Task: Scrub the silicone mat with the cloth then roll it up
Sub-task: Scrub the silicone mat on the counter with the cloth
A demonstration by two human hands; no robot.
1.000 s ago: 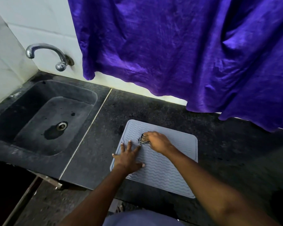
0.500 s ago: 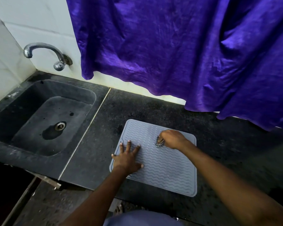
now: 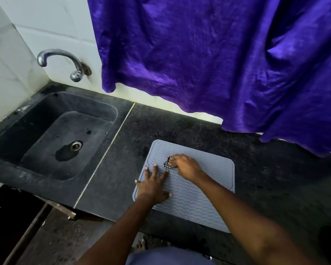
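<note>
Scrubbing is the step in hand. The silicone mat (image 3: 199, 197) lies flat, right of the sink (image 3: 11, 159). Your left hand (image 3: 153, 185) presses it, fingers spread; your right hand (image 3: 185, 166) grips the cloth (image 3: 168, 163), apparently bunched. Next, scrub the side farther from the sink; roll afterwards.

Dark sink (image 3: 17, 165) with drain (image 3: 75, 145) left; chrome tap (image 3: 61, 62) on tiled wall; purple curtain (image 3: 208, 58) above dark counter (image 3: 275, 178).
</note>
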